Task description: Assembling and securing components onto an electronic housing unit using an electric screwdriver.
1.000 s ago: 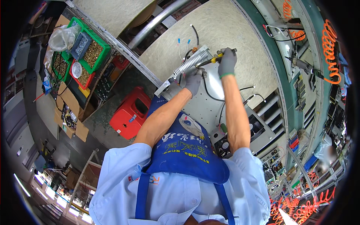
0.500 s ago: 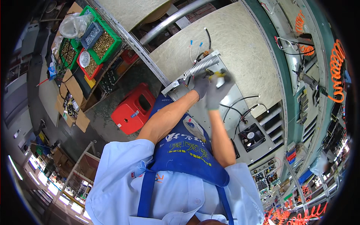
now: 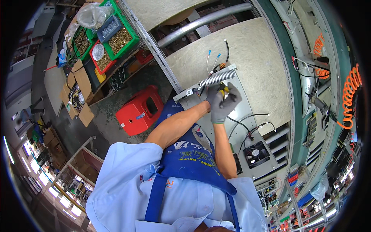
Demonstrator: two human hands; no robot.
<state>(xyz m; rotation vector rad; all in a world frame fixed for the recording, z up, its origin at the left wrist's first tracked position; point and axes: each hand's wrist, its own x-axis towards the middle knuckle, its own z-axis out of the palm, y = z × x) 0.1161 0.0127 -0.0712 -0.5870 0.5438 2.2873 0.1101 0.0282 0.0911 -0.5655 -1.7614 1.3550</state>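
A grey metal panel [image 3: 244,102] lies in front of me, with a coiled metal spring-like part [image 3: 218,78] along its far edge. Both my hands wear grey gloves and meet just below the coil. My right hand [image 3: 225,106] is closed round a small yellow-and-black item [image 3: 224,90] whose kind I cannot make out. Pressed close beside it is my left hand [image 3: 213,94], its fingers mostly hidden behind the right hand and the item. Blue-tipped wires [image 3: 210,58] and a thick black cable [image 3: 227,50] stick out beyond the coil. Lower down sits a black fan [image 3: 256,154] with black cables [image 3: 247,125].
Bins of small metal fasteners [image 3: 119,41] stand at the upper left. A red plastic stool [image 3: 140,110] is on the floor to the left. The panel rests on a pale board [image 3: 262,58]; orange coiled hoses [image 3: 351,96] hang at the right.
My view has shifted, so the panel and bench sit lower and further right. Both hands stay together below the coil, the yellow item between them now easier to see.
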